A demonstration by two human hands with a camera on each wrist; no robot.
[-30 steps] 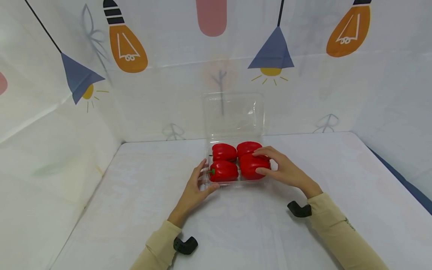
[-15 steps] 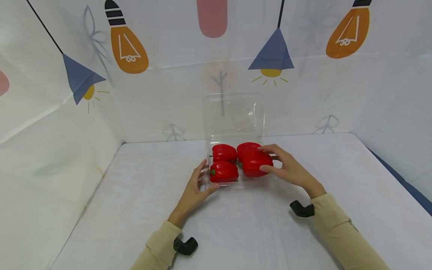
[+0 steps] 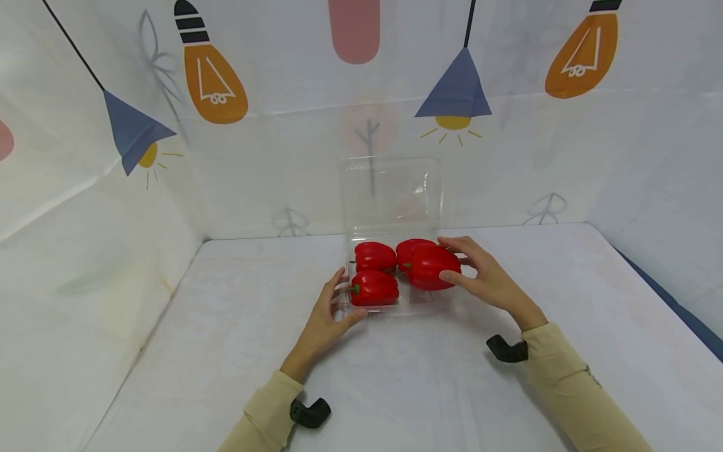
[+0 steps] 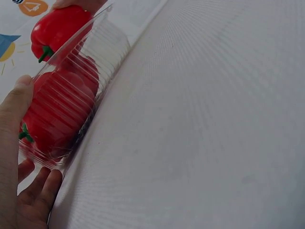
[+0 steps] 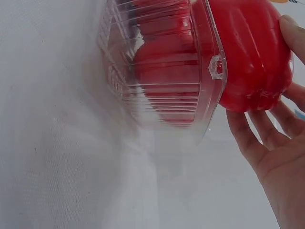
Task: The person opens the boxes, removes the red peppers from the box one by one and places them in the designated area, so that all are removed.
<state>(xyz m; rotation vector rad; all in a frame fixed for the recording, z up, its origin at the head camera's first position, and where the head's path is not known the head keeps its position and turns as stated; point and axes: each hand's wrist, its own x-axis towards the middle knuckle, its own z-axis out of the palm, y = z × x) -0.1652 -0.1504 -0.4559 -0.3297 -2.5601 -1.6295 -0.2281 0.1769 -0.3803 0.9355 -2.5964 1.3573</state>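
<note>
white table (image 3: 395,383) under everything; on it a clear box (image 3: 419,308), its lid (image 3: 390,198) standing open at the back. my left hand (image 3: 324,318) lightly holds the near left corner, thumb at front, fingers along the left side. my right hand (image 3: 487,276) is half closed, thumb and fingers curved round the raised pepper (image 3: 429,269), red, above the right part of the box; can't tell if it touches the rim. back-left pepper (image 3: 375,257), front-left pepper (image 3: 375,288) and back-right pepper (image 3: 408,250) sit inside. risks, my read: smooth skin held from one end could slip; its bulk could snag the rim or knock the back-right pepper; light plastic could skid if my left lets up. no readable brand or label; green mark (image 3: 593,376) on my right sleeve is too small to read.
</note>
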